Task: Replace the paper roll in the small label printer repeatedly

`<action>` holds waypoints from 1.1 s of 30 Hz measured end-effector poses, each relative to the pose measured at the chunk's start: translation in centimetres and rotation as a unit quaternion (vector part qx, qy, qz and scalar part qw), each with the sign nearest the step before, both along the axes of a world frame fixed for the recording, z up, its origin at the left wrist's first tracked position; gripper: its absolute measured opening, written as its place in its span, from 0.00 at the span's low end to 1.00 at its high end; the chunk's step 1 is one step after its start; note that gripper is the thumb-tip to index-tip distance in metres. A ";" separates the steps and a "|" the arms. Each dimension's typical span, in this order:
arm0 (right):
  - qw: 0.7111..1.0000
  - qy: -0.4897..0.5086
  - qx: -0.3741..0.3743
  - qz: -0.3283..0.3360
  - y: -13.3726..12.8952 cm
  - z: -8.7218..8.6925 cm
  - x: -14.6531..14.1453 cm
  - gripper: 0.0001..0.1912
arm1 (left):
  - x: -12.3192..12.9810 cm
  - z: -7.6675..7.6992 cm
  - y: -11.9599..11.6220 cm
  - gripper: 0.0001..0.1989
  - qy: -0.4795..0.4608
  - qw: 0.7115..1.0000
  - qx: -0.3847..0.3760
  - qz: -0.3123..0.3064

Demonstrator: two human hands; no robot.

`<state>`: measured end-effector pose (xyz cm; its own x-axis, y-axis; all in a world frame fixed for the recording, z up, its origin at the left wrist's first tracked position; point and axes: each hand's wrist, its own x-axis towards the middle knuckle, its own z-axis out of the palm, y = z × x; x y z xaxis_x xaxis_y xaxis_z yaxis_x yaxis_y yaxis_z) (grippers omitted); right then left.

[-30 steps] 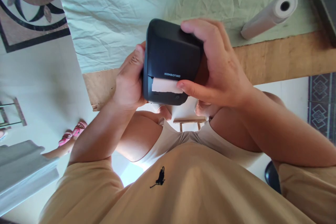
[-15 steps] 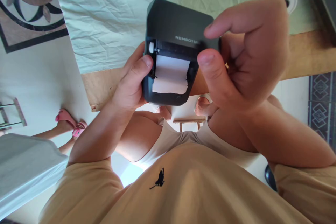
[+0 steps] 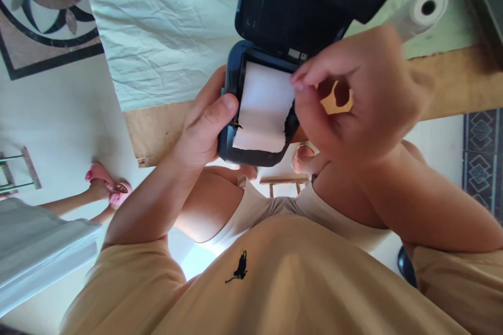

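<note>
Black printer (image 3: 251, 157) in left hand (image 3: 206, 128), lid (image 3: 302, 2) raised, right hand (image 3: 369, 99) at paper (image 3: 265, 104)

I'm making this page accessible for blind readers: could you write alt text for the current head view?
A person's left hand holds a black device, its lid open over white paper. The right hand's thumb and finger are at the paper's right edge. To the right, a white roll stands on pale green cloth.

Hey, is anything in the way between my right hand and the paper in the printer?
Nothing visible. The lid stands open beyond the paper, and your right hand is at the paper's upper-right corner; whether it touches is unclear.
</note>
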<state>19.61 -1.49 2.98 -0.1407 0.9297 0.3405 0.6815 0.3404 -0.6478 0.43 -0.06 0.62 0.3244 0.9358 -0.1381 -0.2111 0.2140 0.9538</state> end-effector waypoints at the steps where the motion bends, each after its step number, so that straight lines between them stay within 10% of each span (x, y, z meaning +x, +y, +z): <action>1: 0.999 -0.032 0.024 -0.017 -0.1 0.0 -0.2 0.12 | -0.1 0.0 0.0 0.26 0.018 1.000 0.015 -0.018; 15: 0.976 -0.210 0.006 0.054 -0.9 0.8 0.1 0.11 | -0.2 0.2 -0.1 0.26 0.067 0.996 0.021 -0.047; 33: 0.982 -0.179 0.010 0.064 -1.0 0.2 0.1 0.14 | -0.3 0.2 -0.2 0.25 0.060 0.995 0.009 -0.078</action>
